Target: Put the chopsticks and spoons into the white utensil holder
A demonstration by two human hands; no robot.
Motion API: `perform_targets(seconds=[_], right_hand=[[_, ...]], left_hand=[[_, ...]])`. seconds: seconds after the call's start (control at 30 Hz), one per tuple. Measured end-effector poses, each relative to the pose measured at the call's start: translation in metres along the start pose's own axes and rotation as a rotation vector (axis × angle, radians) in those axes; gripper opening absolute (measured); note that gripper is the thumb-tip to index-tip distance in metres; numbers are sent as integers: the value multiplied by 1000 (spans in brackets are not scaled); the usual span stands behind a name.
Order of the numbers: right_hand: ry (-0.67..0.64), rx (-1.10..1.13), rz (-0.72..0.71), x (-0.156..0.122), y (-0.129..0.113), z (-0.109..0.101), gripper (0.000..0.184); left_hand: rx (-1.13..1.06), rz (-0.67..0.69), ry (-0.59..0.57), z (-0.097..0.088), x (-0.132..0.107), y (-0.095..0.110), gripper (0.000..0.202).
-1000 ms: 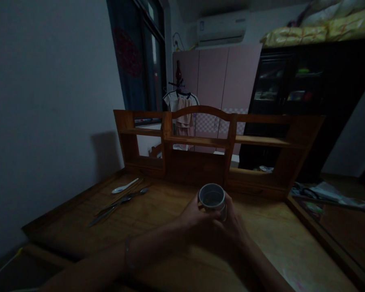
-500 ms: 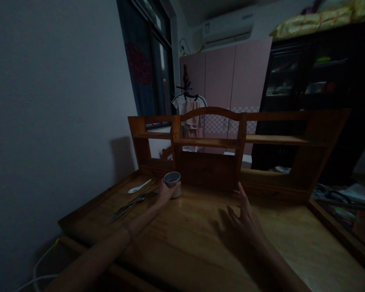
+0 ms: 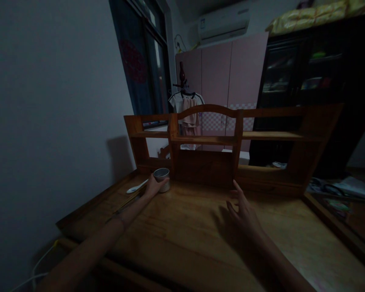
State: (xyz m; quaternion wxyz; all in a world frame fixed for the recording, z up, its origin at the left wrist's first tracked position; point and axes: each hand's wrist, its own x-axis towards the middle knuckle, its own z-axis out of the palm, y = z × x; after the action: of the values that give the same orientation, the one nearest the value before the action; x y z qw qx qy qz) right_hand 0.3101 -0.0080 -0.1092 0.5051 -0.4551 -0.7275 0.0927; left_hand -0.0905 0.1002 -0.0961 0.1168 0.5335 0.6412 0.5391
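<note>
My left hand is wrapped round the near left side of a grey cup, which stands upright near the back of the wooden table. Just left of it lies a white spoon. Beside the spoon are thin chopsticks, partly covered by my left wrist and forearm; other utensils there are hidden. Over the right half of the table hovers my right hand, fingers apart and holding nothing, its shadow falling on the wood to the left.
A wooden shelf unit runs along the back of the table. The wall rises at the left. A white cable hangs off the left front corner. Papers and dark items lie beyond the right edge.
My left hand and the cup have moved left, nearer the spoon, and the forearm now covers more of the utensils. My right hand stays much the same. The view has shifted slightly.
</note>
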Motion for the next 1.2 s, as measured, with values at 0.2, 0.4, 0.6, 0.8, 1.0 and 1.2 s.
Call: perform_targets(seconds=[0.2,0.4,0.6,0.8,1.0,1.2], right_hand=[[6,-9,23,-1,1,2,68],[29,-21,46,-1,-6,0,59],[3,-123,42,0,-8,-6,39],[-103,-142,151,-3,2,-5,57],[-193,-139,242,-7,10,1,65],[-185,-162,217,-11,-8,6,65]], left_hand=[[26,-6,-5,-2,3,-2,78],[16,97,286,-7,-16,35,84],[-44,541,105,-4,-53,118,31],[244,1073,-609,12,-91,125,33],[216,912,-452,43,-97,66,27],[-34,540,-496,49,-90,55,13]])
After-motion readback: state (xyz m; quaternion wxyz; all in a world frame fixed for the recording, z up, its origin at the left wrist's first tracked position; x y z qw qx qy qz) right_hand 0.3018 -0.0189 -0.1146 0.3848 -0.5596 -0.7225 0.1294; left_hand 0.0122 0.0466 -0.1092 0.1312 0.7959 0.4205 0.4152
